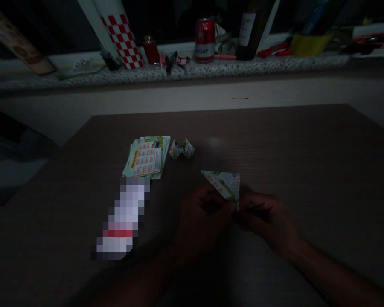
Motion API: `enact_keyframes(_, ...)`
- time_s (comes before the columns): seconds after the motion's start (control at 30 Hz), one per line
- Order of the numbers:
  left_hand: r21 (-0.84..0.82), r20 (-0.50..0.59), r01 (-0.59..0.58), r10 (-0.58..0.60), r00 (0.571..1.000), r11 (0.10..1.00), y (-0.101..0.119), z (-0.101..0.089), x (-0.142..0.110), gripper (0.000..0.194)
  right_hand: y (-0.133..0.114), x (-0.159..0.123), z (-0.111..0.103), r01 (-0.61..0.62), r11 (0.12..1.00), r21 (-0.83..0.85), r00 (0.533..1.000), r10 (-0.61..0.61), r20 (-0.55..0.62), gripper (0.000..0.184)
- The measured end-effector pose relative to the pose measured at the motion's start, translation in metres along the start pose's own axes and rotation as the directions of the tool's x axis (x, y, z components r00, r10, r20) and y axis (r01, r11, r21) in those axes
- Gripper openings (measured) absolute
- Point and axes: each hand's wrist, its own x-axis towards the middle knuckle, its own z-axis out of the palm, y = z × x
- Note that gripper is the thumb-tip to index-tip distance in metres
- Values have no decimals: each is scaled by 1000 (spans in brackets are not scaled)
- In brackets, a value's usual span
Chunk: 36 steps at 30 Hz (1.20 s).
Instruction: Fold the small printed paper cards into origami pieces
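Observation:
A printed sheet of paper folded into a triangle [225, 183] is held just above the table, its lower corner between my two hands. My left hand [206, 213] pinches it near that corner with thumb and fingers. On the other side, my right hand [265, 213] has its fingertips closed at the same corner. A small folded paper piece with two pointed ends [181, 149] lies farther back on the table. Beside it, to the left, rests a stack of printed paper sheets [147, 157] with calendar-like grids.
A blurred-out whitish object with a red band [123, 213] lies on the wooden table [291, 149], left of my hands. Along the granite windowsill [179, 72] stand a red can [205, 40], a checkered tube [123, 42] and a dark bottle [248, 34]. The light is dim.

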Motion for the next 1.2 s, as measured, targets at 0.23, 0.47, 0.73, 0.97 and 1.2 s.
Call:
enact_keyframes(0.23, -28, 75, 29, -27, 997, 999, 0, -1, 1, 15, 2, 1, 1, 7, 1000, -3, 999, -7, -45, 17)
enact_keyframes(0.47, 33, 65, -4, 2, 998, 999, -1, -1, 0, 15, 5, 0, 4, 43, 998, -41, 994, -47, -98, 11)
enact_keyframes(0.73, -1, 204, 58, -57, 977, 998, 0, -3, 1, 20, 1, 1, -1, 45, 995, -86, 999, -46, -7, 22)
enact_keyframes(0.97, 74, 199, 102, -115, 973, 992, 4, 1, 0, 21, 0, 0, -4, 83, 986, -147, 996, -77, 46, 27)
enact_keyframes(1.2, 18, 194, 70, -72, 978, 997, 0, 0, 0, 22, 2, -2, 0, 61, 983, -173, 998, -64, -14, 17)
